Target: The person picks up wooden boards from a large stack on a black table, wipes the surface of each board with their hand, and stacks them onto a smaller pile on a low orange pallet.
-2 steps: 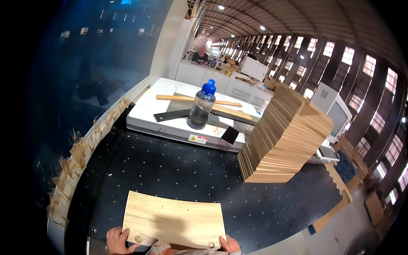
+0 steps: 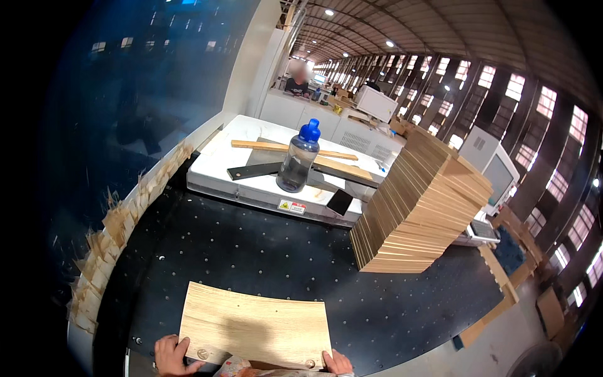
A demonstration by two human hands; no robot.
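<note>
A light wood-grain board (image 2: 257,320) lies near the front edge of a black table, close to my body. It has round holes near its two lower corners and small holes toward its far edge. My left hand (image 2: 172,355) grips the board's near left corner, thumb on top by the round hole. At the near right corner, my right hand (image 2: 338,362) holds the other end with its fingers over the edge. The undersides of both grips are hidden. A patterned sleeve or cloth shows below the board's near edge.
The black table (image 2: 251,251) is dotted with small studs. A tall stack of boards (image 2: 418,207) stands at the right. Behind, a white machine bed (image 2: 217,160) carries a blue-capped water bottle (image 2: 298,157), wood strips and a dark phone-like slab (image 2: 340,202). Torn tape strips (image 2: 125,220) line the left machine.
The view has shifted very slightly. Both hands keep their hold on the board, with no other visible change.
</note>
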